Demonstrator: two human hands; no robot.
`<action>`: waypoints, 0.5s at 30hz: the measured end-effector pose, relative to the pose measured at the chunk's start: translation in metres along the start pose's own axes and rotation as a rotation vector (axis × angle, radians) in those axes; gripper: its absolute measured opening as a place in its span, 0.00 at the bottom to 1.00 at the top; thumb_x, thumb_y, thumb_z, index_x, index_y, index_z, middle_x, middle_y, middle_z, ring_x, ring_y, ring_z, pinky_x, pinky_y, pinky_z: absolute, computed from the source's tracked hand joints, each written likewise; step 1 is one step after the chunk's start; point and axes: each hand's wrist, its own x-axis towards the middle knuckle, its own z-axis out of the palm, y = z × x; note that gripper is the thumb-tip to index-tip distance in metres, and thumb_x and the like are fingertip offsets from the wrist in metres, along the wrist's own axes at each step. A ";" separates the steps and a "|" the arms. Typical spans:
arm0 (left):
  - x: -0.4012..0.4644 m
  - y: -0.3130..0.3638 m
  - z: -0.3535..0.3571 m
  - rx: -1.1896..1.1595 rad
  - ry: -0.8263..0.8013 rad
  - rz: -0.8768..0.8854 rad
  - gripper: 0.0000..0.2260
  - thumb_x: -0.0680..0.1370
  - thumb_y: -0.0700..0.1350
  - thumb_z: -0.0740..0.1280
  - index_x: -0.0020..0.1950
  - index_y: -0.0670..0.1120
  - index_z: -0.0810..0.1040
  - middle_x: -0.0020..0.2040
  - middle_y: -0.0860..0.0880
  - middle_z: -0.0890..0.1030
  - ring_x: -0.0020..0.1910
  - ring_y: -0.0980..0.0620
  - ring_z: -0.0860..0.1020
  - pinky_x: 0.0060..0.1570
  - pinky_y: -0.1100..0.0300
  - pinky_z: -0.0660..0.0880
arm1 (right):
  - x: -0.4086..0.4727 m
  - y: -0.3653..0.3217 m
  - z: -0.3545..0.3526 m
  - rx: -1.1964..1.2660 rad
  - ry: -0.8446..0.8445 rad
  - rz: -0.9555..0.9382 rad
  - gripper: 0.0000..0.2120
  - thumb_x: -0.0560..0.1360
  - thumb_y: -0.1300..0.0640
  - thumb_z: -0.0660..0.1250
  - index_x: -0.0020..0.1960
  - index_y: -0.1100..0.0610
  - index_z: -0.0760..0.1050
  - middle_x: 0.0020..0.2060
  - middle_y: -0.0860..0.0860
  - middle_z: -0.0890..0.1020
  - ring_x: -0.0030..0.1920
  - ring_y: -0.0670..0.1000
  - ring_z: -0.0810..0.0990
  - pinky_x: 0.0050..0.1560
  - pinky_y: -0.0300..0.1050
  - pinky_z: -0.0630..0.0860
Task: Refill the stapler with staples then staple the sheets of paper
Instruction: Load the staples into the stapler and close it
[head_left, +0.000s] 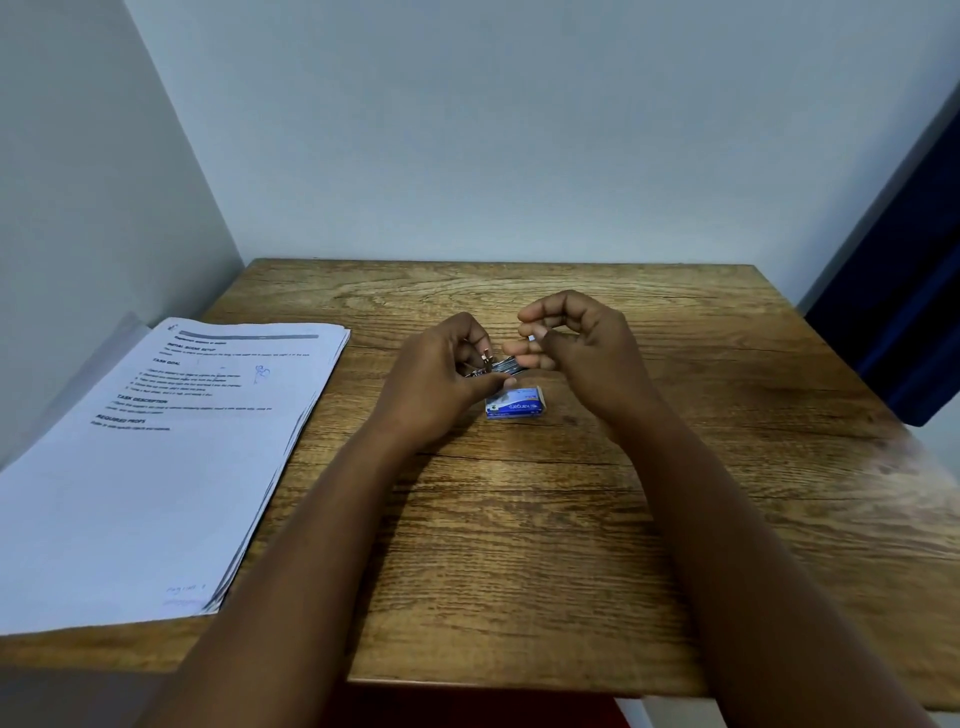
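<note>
Above the middle of the wooden bench (519, 545), the left hand (441, 384) grips a small metal stapler (498, 368), fingers curled round its near end. The stapler's long axis runs roughly left to right, its free end pointing toward the right hand (576, 343), whose thumb and fingertips pinch a tiny pale piece, probably a strip of staples (532, 336). The stapler looks stiff, light and somewhat slippery, best held by its sides, clear of the loading channel; whether that channel is open cannot be told. The staples would be brittle and easily snapped, so a gentle pinch at the ends suits them. A blue staple box (515, 408) lies just below the hands. The stack of paper (156, 467) rests at the bench's left edge, well apart.
</note>
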 end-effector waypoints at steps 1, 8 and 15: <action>0.000 0.000 0.000 0.000 -0.001 0.000 0.14 0.69 0.44 0.80 0.44 0.46 0.75 0.33 0.49 0.81 0.28 0.57 0.74 0.31 0.60 0.69 | 0.000 -0.001 0.001 0.004 -0.016 -0.006 0.07 0.79 0.69 0.61 0.53 0.64 0.77 0.50 0.57 0.81 0.45 0.52 0.87 0.44 0.42 0.82; -0.001 0.001 0.000 -0.011 -0.010 0.008 0.14 0.69 0.44 0.80 0.43 0.45 0.75 0.33 0.46 0.81 0.28 0.57 0.73 0.30 0.63 0.68 | -0.002 -0.002 0.000 0.106 -0.043 0.033 0.10 0.78 0.72 0.59 0.57 0.63 0.71 0.46 0.60 0.82 0.45 0.55 0.87 0.44 0.43 0.83; 0.000 0.000 0.001 -0.016 -0.006 0.009 0.14 0.68 0.44 0.80 0.42 0.46 0.75 0.33 0.48 0.81 0.29 0.57 0.74 0.29 0.65 0.68 | -0.001 -0.001 0.003 0.120 0.016 -0.009 0.11 0.79 0.67 0.63 0.59 0.61 0.67 0.40 0.60 0.81 0.35 0.54 0.85 0.33 0.42 0.79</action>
